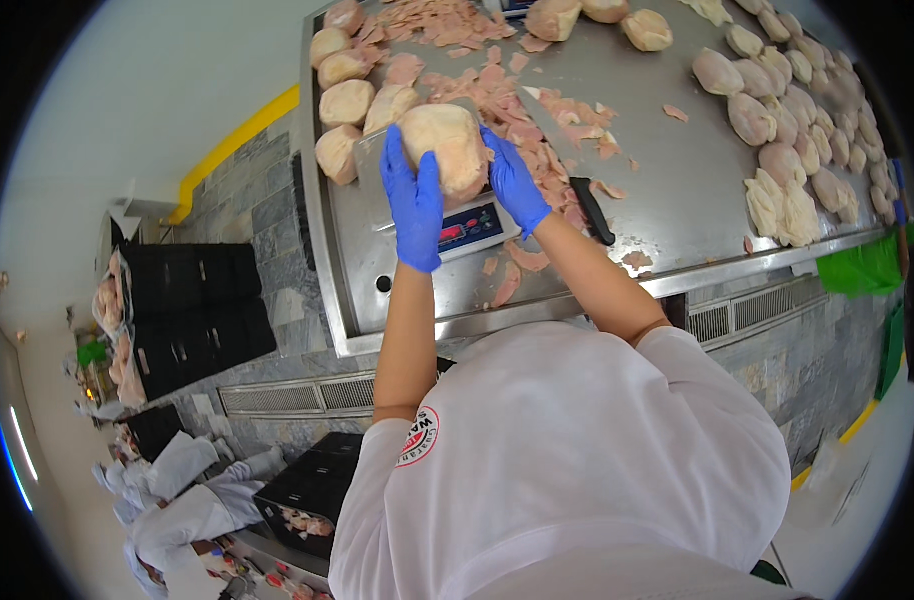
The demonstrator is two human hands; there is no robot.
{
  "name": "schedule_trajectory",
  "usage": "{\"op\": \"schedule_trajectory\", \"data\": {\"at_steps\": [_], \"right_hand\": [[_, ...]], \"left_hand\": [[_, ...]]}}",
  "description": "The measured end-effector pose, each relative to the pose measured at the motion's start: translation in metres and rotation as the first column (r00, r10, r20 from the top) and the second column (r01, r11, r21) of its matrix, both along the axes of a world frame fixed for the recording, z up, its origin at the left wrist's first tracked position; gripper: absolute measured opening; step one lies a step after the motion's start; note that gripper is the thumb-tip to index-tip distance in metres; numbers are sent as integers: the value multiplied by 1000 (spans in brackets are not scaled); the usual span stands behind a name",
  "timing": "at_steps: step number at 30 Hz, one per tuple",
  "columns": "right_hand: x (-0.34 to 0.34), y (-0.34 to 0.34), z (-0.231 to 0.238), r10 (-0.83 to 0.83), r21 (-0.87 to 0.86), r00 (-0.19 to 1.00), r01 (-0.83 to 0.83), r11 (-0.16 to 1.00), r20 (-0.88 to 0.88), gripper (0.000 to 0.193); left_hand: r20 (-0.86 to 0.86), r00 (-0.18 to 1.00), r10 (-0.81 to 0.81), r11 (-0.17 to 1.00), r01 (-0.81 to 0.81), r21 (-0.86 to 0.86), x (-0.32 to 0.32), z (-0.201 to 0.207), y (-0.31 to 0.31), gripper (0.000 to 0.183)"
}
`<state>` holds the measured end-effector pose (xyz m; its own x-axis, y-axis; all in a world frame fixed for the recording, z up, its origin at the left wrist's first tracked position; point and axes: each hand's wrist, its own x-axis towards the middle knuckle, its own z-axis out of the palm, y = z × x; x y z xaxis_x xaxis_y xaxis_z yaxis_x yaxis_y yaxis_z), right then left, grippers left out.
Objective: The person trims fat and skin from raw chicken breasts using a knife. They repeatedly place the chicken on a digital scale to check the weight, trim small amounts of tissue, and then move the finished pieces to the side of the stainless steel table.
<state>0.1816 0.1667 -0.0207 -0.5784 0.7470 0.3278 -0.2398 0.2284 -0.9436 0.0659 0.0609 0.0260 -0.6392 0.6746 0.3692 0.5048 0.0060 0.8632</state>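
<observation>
Between my two blue-gloved hands is a large rounded piece of pale meat point(444, 150), held over a small table scale point(474, 228) with a dark blue panel and a lit red display. My left hand point(414, 200) lies along the near left side of the meat, fingers pointing away from me. Against its right side press the fingers of my right hand point(517, 182), partly hidden behind the meat. The meat covers most of the scale's plate, so I cannot tell whether it touches it. Right of my right hand lies a black-handled knife point(594, 212), its blade among thin pink meat trimmings point(497, 100).
Rounded meat pieces point(347, 102) line the left edge of the steel table point(642, 95); several more point(752, 118) crowd its right side. Pale, wrinkled skin-like pieces point(782, 210) lie near the front right edge. Black crates point(192, 310) stand on the floor at left, near people in white point(192, 515).
</observation>
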Motion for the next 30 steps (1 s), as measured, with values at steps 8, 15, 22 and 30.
{"op": "schedule_trajectory", "data": {"at_steps": [8, 15, 22, 30], "right_hand": [[23, 35, -11, -277, 178, 937, 242, 954, 211, 55], [136, 36, -65, -471, 444, 192, 168, 880, 861, 89], [140, 31, -71, -349, 249, 380, 288, 925, 856, 91], [137, 33, -34, -539, 283, 579, 476, 832, 611, 87]], "left_hand": [[200, 978, -56, 998, 46, 52, -58, -3, -22, 54], [468, 880, 85, 974, -172, 148, -120, 30, -79, 48], [445, 889, -108, 990, 53, 134, -118, 60, -78, 50], [340, 879, -334, 940, 340, 44, -144, 39, -65, 94]]}}
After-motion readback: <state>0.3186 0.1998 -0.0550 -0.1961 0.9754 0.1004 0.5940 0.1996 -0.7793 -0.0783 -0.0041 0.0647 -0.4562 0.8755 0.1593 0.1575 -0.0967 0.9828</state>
